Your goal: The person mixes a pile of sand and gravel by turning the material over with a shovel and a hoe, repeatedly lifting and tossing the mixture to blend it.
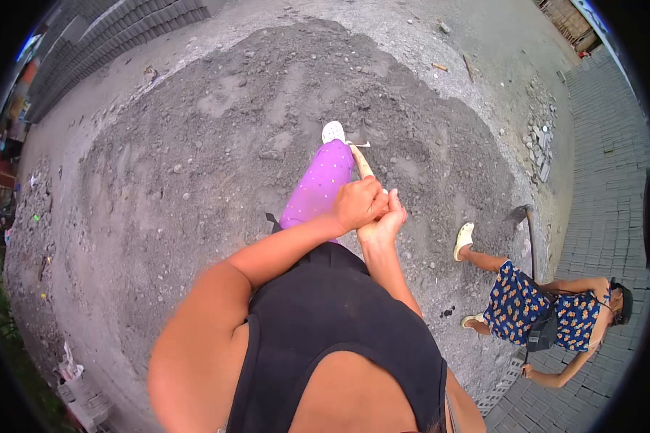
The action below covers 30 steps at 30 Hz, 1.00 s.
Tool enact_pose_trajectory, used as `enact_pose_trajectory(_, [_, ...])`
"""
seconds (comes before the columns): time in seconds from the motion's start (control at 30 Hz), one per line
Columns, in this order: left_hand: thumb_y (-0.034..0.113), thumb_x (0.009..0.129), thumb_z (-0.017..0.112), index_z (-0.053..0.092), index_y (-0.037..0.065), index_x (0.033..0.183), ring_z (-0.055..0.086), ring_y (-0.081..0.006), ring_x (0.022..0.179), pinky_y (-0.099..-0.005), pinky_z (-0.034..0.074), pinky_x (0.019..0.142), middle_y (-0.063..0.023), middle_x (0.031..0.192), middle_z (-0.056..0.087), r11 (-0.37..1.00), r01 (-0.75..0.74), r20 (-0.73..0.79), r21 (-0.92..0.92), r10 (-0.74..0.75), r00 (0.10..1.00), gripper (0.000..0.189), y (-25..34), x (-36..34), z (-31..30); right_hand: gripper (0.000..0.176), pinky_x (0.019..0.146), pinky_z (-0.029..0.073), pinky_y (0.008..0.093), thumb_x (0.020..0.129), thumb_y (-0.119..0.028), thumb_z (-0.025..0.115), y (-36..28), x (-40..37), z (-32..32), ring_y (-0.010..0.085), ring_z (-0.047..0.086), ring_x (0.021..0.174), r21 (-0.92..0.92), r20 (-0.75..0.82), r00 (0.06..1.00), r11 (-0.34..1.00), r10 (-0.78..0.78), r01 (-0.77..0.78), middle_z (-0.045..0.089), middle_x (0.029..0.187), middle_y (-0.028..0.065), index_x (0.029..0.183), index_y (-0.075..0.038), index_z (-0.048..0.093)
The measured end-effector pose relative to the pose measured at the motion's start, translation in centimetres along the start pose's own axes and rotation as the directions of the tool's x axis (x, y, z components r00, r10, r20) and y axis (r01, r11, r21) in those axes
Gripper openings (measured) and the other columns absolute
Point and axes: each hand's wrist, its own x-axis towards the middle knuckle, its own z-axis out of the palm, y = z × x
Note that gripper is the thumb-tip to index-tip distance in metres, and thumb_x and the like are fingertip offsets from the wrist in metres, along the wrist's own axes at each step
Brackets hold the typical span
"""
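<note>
Both of my hands are closed together around the pale wooden handle (362,163) of a tool, out in front of my waist. My left hand (361,200) wraps over it from above, knuckles up. Beside and partly under it, my right hand (384,220) curls in with the palm side turned upward. The handle runs forward and down toward the grey sand (282,94), close to my white clog (333,132). A small bit of light metal shows at its far end; the kind of tool cannot be made out.
At the right, a person in a flowered dress (513,303) holds a long-handled tool (532,245) with a dark blade on the sand's edge. Stacked grey blocks (607,195) line the right side, more blocks (123,36) the upper left. Rubble (539,148) lies nearby.
</note>
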Motion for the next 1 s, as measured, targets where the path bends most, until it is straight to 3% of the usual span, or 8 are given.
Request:
enact_pose_trajectory(0.03, [0.028, 0.080, 0.054, 0.058, 0.003, 0.072, 0.059, -0.0334, 0.066, -0.0424, 0.048, 0.057, -0.0148, 0.072, 0.058, 0.999, 0.017, 0.039, -0.033, -0.016, 0.999, 0.027, -0.6, 1.3, 1.5, 0.019, 0.069, 0.048, 0.0329, 0.092, -0.026, 0.044, -0.8, 3.5, -0.2, 0.0176, 0.055, 0.076, 0.103, -0.012, 1.000, 0.994, -0.026, 0.027, 0.053, 0.080, 0.0029, 0.083, -0.010, 0.048])
enact_pose_trajectory(0.1, [0.030, 0.078, 0.055, 0.055, 0.004, 0.072, 0.059, -0.0320, 0.065, -0.0424, 0.048, 0.057, -0.0128, 0.071, 0.057, 0.996, -0.070, -0.025, -0.055, 0.069, 0.997, 0.027, 1.7, 4.1, 6.0, 0.022, 0.082, 0.048, 0.0391, 0.090, -0.027, 0.047, -5.9, 10.1, -4.6, 0.0246, 0.057, 0.092, -0.070, 0.046, 0.994, 0.993, -0.094, 0.098, 0.058, 0.092, 0.0091, 0.089, -0.006, 0.050])
enact_pose_trajectory(0.2, [0.036, 0.080, 0.049, 0.055, 0.003, 0.085, 0.060, -0.0327, 0.072, -0.0429, 0.050, 0.063, -0.0147, 0.085, 0.057, 1.000, -0.018, 0.112, -0.014, 0.020, 0.994, 0.034, 5.8, 4.5, 16.0, 0.026, 0.080, 0.049, 0.0430, 0.088, -0.028, 0.048, -15.1, 10.0, -8.5, 0.0293, 0.059, 0.088, -0.083, 0.287, 0.944, 0.986, 0.162, -0.144, 0.059, 0.091, 0.0133, 0.091, -0.003, 0.052])
enact_pose_trajectory(0.4, [0.030, 0.081, 0.050, 0.052, 0.004, 0.082, 0.060, -0.0292, 0.071, -0.0398, 0.051, 0.061, -0.0111, 0.079, 0.055, 0.993, -0.087, 0.295, 0.076, 0.061, 0.953, 0.026, 1.3, -9.3, 21.0, 0.022, 0.070, 0.051, 0.0375, 0.088, -0.030, 0.048, -7.0, 7.9, -22.5, 0.0237, 0.059, 0.077, -0.075, -0.104, 0.994, 0.997, 0.021, -0.029, 0.058, 0.083, 0.0058, 0.085, -0.009, 0.052])
enact_pose_trajectory(0.73, [0.025, 0.082, 0.047, 0.054, 0.003, 0.074, 0.059, -0.0326, 0.063, -0.0429, 0.047, 0.055, -0.0125, 0.071, 0.056, 0.988, -0.144, 0.342, 0.063, 0.114, 0.933, 0.024, 1.4, -2.4, 9.2, 0.019, 0.081, 0.048, 0.0400, 0.087, -0.027, 0.049, -5.8, 3.4, -8.5, 0.0234, 0.058, 0.089, 0.182, -0.212, 0.967, 0.978, 0.143, -0.105, 0.059, 0.090, 0.0062, 0.087, -0.009, 0.054])
enact_pose_trajectory(0.8, [0.023, 0.084, 0.045, 0.056, 0.002, 0.078, 0.058, -0.0346, 0.066, -0.0431, 0.047, 0.059, -0.0141, 0.076, 0.058, 0.985, -0.174, 0.300, 0.019, 0.161, 0.940, 0.024, 0.8, -0.9, 6.8, 0.021, 0.081, 0.047, 0.0388, 0.088, -0.027, 0.047, -4.3, 4.3, -7.4, 0.0223, 0.058, 0.089, 0.300, 0.055, 0.972, 0.924, 0.230, -0.236, 0.059, 0.090, 0.0068, 0.086, -0.008, 0.053])
enact_pose_trajectory(0.93, [0.024, 0.086, 0.039, 0.059, 0.000, 0.074, 0.058, -0.0356, 0.071, -0.0427, 0.046, 0.065, -0.0180, 0.073, 0.059, 0.990, -0.066, 0.132, -0.127, 0.083, 0.988, 0.033, 1.2, 4.6, 2.8, 0.024, 0.080, 0.046, 0.0335, 0.088, -0.026, 0.047, -5.1, 4.2, 0.1, 0.0193, 0.057, 0.087, 0.252, 0.047, 0.985, 0.952, 0.165, -0.171, 0.059, 0.092, 0.0084, 0.092, -0.003, 0.055])
enact_pose_trajectory(1.0, [0.020, 0.087, 0.038, 0.060, -0.001, 0.072, 0.060, -0.0329, 0.067, -0.0390, 0.048, 0.064, -0.0176, 0.072, 0.060, 0.982, -0.156, 0.054, -0.107, 0.163, 0.985, 0.033, 0.7, 5.2, 0.4, 0.021, 0.076, 0.048, 0.0322, 0.088, -0.022, 0.049, -3.5, 4.1, 2.1, 0.0188, 0.058, 0.087, 0.242, 0.109, 0.984, 0.956, 0.141, -0.164, 0.058, 0.092, 0.0091, 0.092, -0.002, 0.054])
